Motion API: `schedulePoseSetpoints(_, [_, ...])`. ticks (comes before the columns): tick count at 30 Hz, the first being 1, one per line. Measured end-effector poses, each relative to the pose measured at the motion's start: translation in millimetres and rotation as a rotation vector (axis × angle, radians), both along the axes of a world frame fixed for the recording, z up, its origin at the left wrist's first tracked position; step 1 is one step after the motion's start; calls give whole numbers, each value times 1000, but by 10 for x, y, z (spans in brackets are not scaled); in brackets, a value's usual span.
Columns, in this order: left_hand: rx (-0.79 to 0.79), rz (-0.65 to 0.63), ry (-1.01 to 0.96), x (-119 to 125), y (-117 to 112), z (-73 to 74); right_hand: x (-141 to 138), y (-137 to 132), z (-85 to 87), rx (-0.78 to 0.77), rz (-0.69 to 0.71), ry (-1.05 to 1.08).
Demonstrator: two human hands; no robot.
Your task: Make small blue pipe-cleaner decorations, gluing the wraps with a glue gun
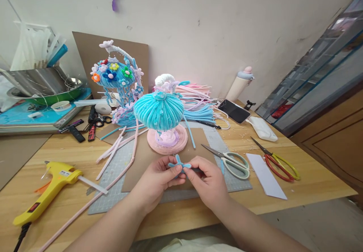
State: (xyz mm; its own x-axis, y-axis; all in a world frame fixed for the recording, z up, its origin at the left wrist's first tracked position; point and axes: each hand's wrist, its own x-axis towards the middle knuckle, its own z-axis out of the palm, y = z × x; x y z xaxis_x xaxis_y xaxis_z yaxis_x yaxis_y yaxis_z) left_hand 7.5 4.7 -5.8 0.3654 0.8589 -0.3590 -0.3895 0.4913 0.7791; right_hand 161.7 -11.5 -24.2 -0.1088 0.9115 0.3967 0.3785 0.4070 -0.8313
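A small light-blue pipe-cleaner piece (178,160) with several short arms is pinched between my two hands above the brown board (134,176). My left hand (160,178) grips its left side with thumb and fingers. On its right arm, the thumb and forefinger of my right hand (208,178) are closed. Just beyond my hands stands a turquoise pipe-cleaner lamp (159,110) on a round pink base (151,142). White-handled scissors (235,164) lie to the right of my right hand.
A yellow glue gun (49,187) lies at the left, near a long pink pipe cleaner (85,206). Behind are a flower-covered blue lamp (113,74) and pipe-cleaner bundles (198,114). A phone (234,111), red-and-yellow scissors (279,165) and white paper strip (266,176) lie right.
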Motion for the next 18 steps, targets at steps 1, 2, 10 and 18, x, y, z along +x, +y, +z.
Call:
schedulePoseSetpoints(1, [-5, -3, 2, 2, 1, -1, 2, 9, 1, -11, -1, 23])
schedulePoseSetpoints(2, [0, 0, 15, 3, 4, -5, 2, 16, 3, -24, -5, 37])
schedulePoseSetpoints(10, [237, 197, 217, 35, 27, -60, -42, -41, 56, 19, -50, -246])
schedulePoseSetpoints(18, [650, 144, 808, -27, 9, -130, 4, -72, 94, 337, -53, -724])
